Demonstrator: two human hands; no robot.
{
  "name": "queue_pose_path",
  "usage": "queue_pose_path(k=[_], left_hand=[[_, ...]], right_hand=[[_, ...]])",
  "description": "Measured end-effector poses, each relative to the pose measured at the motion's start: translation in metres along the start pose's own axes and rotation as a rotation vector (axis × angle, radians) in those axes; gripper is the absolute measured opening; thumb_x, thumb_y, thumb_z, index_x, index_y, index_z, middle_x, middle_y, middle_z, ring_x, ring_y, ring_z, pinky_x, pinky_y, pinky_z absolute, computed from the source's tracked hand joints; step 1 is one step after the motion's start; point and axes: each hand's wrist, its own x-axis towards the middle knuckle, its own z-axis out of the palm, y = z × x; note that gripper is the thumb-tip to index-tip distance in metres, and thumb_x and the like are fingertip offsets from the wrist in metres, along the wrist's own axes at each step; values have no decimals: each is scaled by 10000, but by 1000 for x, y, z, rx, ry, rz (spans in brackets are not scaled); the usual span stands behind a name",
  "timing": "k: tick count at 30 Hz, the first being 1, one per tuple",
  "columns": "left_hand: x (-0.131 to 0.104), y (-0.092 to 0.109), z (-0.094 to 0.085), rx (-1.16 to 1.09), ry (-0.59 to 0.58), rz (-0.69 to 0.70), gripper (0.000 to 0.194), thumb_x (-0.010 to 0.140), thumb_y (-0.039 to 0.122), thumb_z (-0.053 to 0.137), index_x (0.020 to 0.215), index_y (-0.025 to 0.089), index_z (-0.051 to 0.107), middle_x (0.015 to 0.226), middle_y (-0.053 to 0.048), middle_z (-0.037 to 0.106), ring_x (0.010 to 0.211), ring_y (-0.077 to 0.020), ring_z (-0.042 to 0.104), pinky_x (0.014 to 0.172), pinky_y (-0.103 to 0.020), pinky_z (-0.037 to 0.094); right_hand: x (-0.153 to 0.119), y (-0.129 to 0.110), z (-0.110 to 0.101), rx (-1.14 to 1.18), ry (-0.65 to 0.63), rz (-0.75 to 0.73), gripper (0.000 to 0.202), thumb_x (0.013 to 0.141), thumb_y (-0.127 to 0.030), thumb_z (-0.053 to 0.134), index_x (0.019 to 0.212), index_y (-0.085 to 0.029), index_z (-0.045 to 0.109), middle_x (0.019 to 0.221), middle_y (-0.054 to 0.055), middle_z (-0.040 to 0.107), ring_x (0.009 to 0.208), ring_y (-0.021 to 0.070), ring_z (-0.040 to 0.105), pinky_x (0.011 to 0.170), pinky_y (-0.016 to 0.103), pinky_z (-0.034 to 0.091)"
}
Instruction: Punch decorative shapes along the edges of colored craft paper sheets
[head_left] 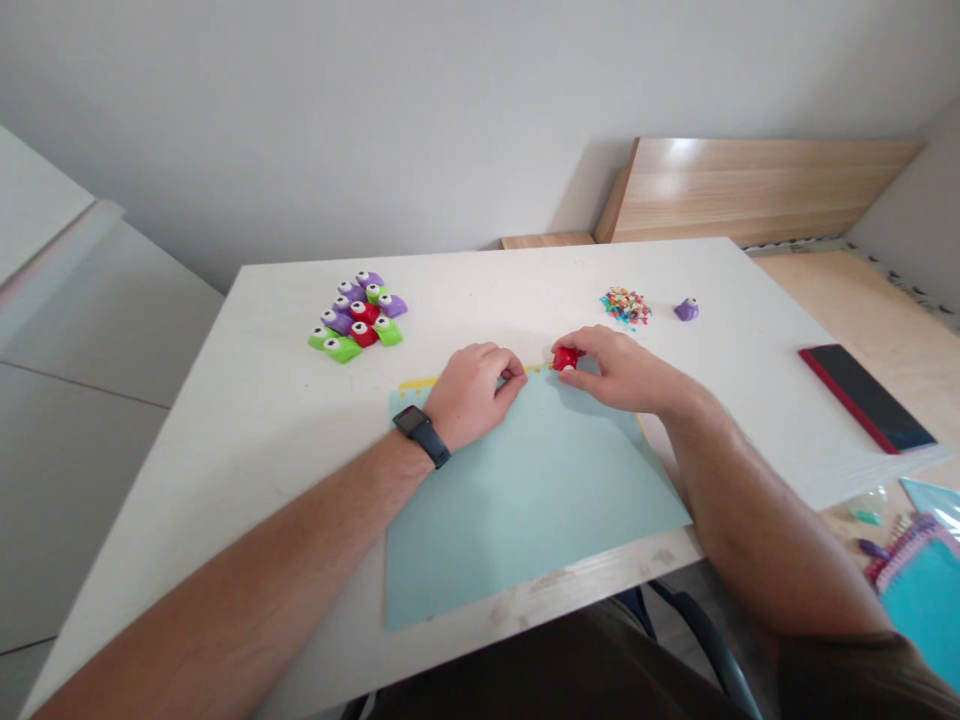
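Note:
A light blue sheet of paper [525, 490] lies before me, with yellow showing along its far edge and right side. Small yellow shapes dot the far border. My right hand [619, 368] grips a red craft punch [565, 359] between thumb and fingers at that far edge. Closed, my left hand [476, 395] rests on the sheet, thumb and forefinger together at its far edge; the other fingers are partly hidden. On the left of the table stand several purple, green and red craft punches [364, 334] with white buttons. One purple punch [686, 309] sits apart at the right.
A pile of colourful paper confetti [626, 306] lies on the white table [480, 300] beyond my right hand. A black and red flat object [866, 395] is at the right edge. A wooden headboard [750, 190] stands behind, and a chair [705, 640] is below the front edge.

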Motion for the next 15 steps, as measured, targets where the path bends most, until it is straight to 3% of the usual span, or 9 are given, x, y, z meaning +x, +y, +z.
queue_pose_path(k=[15], left_hand=[[0, 0, 0, 3, -1, -7, 97, 939, 254, 613, 884, 193, 667, 876, -51, 685, 875, -229, 619, 816, -384, 476]], right_hand=[[1, 2, 2, -18, 28, -16, 306, 928, -365, 646, 1188, -213, 695, 1099, 92, 737, 1052, 260, 647, 972, 403, 464]])
